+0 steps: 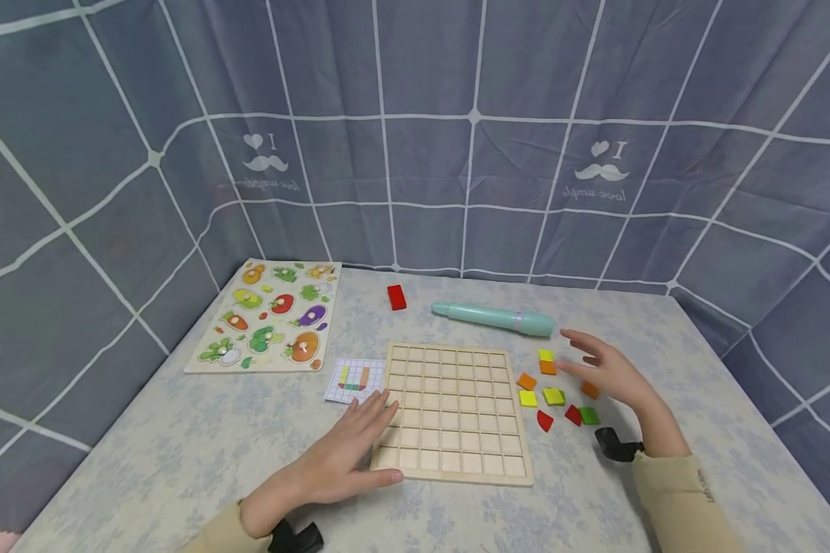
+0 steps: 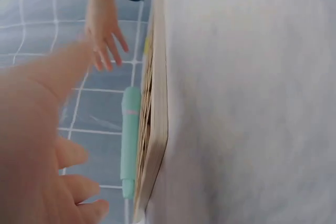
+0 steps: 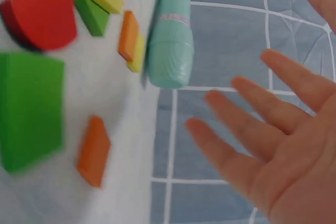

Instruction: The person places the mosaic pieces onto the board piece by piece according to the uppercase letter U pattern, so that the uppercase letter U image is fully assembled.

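My left hand [image 1: 346, 457], fingers extended and thumb spread, is over the left edge of a wooden grid board [image 1: 456, 415]. Whether it touches the board I cannot tell. Under its fingertips lies a small pattern card [image 1: 349, 376], partly covered. On the right, my right hand [image 1: 609, 372] hovers with spread fingers and holds nothing. Small coloured pieces lie around and below it: a green piece [image 3: 31, 111], a red rounded piece [image 3: 42, 11], an orange piece [image 3: 94, 150] and several yellow and orange ones, including a yellow square [image 1: 528, 399].
Behind the board lies a mint-green pen-shaped tube [image 1: 491, 317]. A red rectangular block [image 1: 396, 297] lies to its left. At the back left is a vegetable puzzle board [image 1: 263, 315]. A grey-blue checked curtain [image 1: 429, 153] hangs around the table [image 1: 180, 453].
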Demonstrator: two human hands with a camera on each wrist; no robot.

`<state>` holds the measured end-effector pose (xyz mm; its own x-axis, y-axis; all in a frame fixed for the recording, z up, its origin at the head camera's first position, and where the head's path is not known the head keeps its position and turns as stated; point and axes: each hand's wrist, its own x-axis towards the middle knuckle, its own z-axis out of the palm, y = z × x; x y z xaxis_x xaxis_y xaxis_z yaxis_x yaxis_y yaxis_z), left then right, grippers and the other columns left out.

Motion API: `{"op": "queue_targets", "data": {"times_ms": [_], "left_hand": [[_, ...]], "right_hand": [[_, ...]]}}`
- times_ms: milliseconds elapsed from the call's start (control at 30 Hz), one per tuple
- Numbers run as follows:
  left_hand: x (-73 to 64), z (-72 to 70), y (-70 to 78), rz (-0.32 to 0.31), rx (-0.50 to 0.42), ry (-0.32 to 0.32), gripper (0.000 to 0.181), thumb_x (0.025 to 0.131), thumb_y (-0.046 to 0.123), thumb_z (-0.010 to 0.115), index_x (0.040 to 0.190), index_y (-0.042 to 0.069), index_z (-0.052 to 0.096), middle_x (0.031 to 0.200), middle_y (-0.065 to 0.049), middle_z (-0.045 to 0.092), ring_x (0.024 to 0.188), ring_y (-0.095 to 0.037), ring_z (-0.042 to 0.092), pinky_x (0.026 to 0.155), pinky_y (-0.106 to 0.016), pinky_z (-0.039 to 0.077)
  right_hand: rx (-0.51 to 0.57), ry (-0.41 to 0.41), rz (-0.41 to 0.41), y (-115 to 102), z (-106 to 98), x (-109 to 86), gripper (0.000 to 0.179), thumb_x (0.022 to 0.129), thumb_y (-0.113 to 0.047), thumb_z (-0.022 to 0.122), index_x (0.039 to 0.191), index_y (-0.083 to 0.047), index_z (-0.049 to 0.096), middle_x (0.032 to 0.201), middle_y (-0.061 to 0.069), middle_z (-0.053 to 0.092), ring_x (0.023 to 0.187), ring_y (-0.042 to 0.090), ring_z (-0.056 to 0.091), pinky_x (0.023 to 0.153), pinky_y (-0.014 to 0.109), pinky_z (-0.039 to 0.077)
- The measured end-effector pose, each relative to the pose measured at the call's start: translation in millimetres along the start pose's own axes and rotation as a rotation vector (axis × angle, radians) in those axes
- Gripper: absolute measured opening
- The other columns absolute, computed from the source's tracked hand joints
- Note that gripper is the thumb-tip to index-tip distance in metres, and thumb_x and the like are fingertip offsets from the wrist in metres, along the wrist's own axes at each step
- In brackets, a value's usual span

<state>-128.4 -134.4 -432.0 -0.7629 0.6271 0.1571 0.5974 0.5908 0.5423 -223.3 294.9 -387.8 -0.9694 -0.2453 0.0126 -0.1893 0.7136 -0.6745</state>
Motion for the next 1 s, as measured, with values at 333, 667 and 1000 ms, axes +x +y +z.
{"op": "queue_targets", "data": {"times_ms": [333, 667, 1000], "left_hand": [[0.3, 14.2, -7.7, 0.03, -0.017, -0.022, 0.073, 0.092, 0.052, 0.052, 0.145, 0.003, 0.036, 0.155, -0.011, 0.019, 0.141, -0.022, 0.016, 0.111, -0.043, 0.025], [1.2, 15.3, -9.5, 0.027, 0.024, -0.017, 0.069, 0.093, 0.05, 0.052, 0.142, 0.003, 0.041, 0.153, -0.01, 0.024, 0.141, -0.02, 0.019, 0.11, -0.042, 0.028], [0.9, 16.9, -10.8, 0.029, 0.057, -0.021, 0.068, 0.093, 0.049, 0.051, 0.142, 0.003, 0.041, 0.152, -0.01, 0.026, 0.14, -0.021, 0.02, 0.109, -0.041, 0.029]], "right_hand": [[0.048, 0.161, -0.06, 55, 21, 23.3, 0.068, 0.085, -0.051, 0.063, 0.137, -0.01, 0.048, 0.133, 0.017, 0.049, 0.116, 0.038, 0.048, 0.095, 0.057, 0.041], [0.086, 0.138, -0.022, 64, 27, 29.1, 0.073, 0.083, -0.055, 0.064, 0.135, -0.007, 0.049, 0.132, 0.019, 0.05, 0.117, 0.042, 0.048, 0.094, 0.059, 0.041], [0.097, 0.057, 0.025, 40, 25, 16.6, 0.056, 0.085, -0.037, 0.07, 0.125, -0.001, 0.055, 0.119, 0.019, 0.057, 0.107, 0.037, 0.054, 0.086, 0.048, 0.049]]}}
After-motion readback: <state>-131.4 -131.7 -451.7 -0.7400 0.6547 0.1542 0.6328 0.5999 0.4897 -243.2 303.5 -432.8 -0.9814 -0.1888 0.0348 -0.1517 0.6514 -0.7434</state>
